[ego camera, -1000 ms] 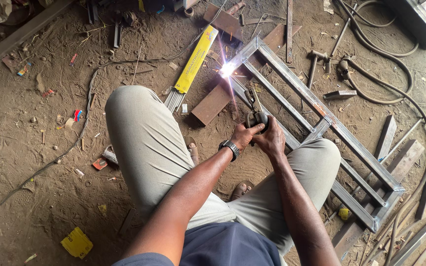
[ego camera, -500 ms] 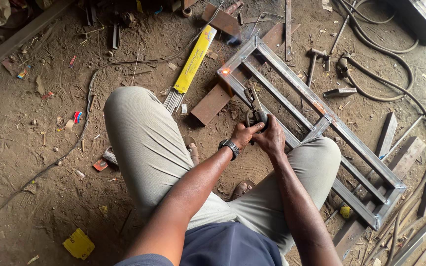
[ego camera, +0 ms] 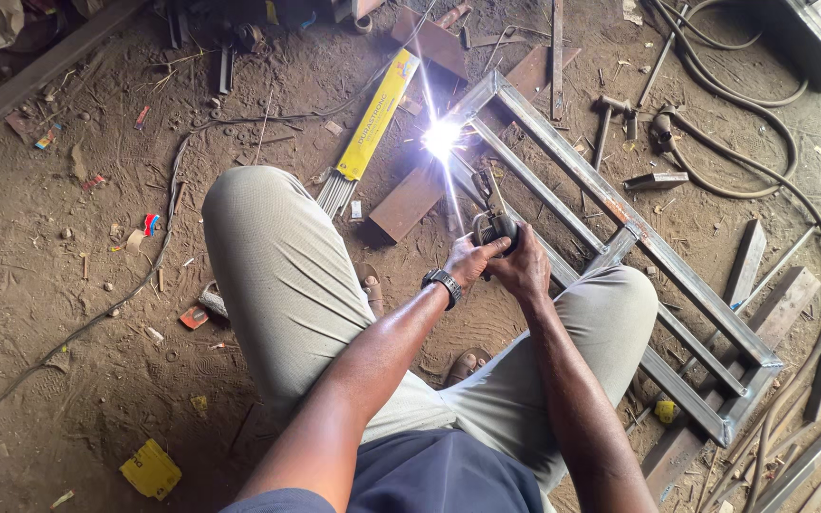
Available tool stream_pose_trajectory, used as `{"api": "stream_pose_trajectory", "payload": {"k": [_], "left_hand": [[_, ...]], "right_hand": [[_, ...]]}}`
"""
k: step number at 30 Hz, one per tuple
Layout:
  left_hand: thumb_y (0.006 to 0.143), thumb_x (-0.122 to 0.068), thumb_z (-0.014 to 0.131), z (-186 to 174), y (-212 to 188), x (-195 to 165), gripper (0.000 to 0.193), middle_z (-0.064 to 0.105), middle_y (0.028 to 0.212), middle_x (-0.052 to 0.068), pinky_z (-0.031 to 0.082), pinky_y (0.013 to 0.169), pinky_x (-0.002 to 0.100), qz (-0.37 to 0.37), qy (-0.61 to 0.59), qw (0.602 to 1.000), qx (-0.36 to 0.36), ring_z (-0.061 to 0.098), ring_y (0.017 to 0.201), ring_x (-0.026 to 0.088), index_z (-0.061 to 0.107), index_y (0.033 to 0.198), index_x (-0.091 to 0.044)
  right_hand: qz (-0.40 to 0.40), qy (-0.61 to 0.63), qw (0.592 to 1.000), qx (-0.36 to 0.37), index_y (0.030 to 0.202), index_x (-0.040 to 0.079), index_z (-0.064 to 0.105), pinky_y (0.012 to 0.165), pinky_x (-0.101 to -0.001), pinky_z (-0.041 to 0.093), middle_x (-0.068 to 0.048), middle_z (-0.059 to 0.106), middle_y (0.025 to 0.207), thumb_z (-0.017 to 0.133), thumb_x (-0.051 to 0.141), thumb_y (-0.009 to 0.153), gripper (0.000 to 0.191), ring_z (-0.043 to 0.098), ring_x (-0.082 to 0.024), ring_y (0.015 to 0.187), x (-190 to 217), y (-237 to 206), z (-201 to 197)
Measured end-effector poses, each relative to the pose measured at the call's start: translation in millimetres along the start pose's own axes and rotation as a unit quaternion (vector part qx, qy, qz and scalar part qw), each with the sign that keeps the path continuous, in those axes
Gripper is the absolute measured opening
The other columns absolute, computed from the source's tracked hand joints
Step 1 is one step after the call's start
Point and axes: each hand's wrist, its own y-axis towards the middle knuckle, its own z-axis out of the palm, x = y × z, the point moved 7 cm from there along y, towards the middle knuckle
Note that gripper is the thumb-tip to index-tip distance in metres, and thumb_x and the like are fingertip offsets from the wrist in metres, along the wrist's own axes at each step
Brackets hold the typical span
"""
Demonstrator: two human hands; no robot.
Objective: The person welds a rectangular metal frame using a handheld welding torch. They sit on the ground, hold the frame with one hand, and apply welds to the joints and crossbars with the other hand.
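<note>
On the dirt floor to my left lie scraps of paper and a yellow card, with a thin cable trailing across the ground. Past my left knee sits a yellow box with rods sticking out of its near end, beside a rusty plate. My left hand, watch on the wrist, and my right hand are both closed around the electrode holder, touching each other. Its tip meets a white arc at the frame's far corner. That steel frame runs off to the right under my right knee. Beyond it lie a hammer and a coiled hose.
</note>
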Motion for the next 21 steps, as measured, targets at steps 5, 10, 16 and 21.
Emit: {"api": "stream_pose_trajectory", "payload": {"k": [5,10,16,21], "left_hand": [[0.085,-0.038,0.081,0,1,0,0.043,0.075,0.095,0.008,0.056,0.065,0.029,0.004,0.006,1.000,0.006,0.069,0.078,0.013,0.074,0.110,-0.003],[0.082,-0.033,0.082,-1,2,1,0.044,0.075,0.095,0.010,0.052,0.062,0.033,-0.005,-0.020,1.000,0.006,0.065,0.075,0.017,0.073,0.112,-0.003],[0.085,-0.035,0.080,2,6,-2,0.042,0.077,0.099,0.009,0.058,0.070,0.029,0.015,-0.006,1.000,0.014,0.072,0.083,0.015,0.075,0.110,-0.002],[0.084,-0.034,0.080,5,4,0,0.041,0.076,0.099,0.008,0.057,0.069,0.030,0.018,-0.034,0.999,0.016,0.070,0.082,0.015,0.073,0.112,-0.004]], "right_hand": [[0.002,-0.009,1.000,-0.002,0.119,0.005,0.060,0.075,-0.0496,0.057,-0.019,0.072,0.098,0.088,0.038,0.070,0.066,0.073,-0.034,0.090,2,1,0],[0.015,0.026,1.000,0.004,0.120,0.006,0.061,0.078,-0.0495,0.057,-0.018,0.073,0.099,0.088,0.034,0.066,0.067,0.073,-0.034,0.091,-6,-1,3],[-0.029,0.017,0.999,-0.027,0.127,0.002,0.057,0.076,-0.0469,0.059,-0.020,0.071,0.102,0.090,0.035,0.070,0.073,0.073,-0.032,0.092,-7,3,4],[-0.011,0.008,1.000,-0.011,0.128,0.003,0.057,0.078,-0.0478,0.059,-0.020,0.072,0.105,0.090,0.034,0.069,0.075,0.073,-0.034,0.094,-9,2,4]]}}
